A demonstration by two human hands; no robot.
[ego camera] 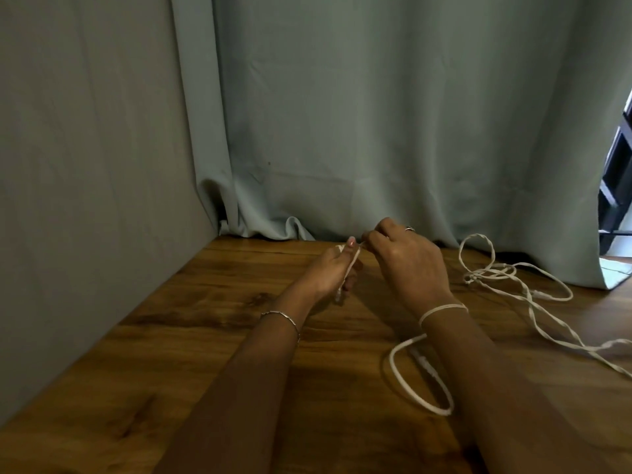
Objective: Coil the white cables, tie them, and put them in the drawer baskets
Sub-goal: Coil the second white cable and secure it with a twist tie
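Note:
Over the far middle of the wooden table [212, 319], my left hand [333, 271] pinches one end of a thin white cable [354, 265], which runs down across its palm. My right hand [407, 258] grips the same cable just to the right, the fingertips of both hands nearly touching. More white cable [533, 313] lies in loose tangled loops on the table to the right. A thicker white loop [410, 381] lies under my right forearm. A thin white strand [441, 309] circles my right wrist. No drawer baskets are in view.
A pale green curtain [376, 131] hangs along the table's back edge, its hem bunched on the wood. A grey wall [85, 165] bounds the left side. At the far right a dark frame [615, 186] shows past the curtain edge.

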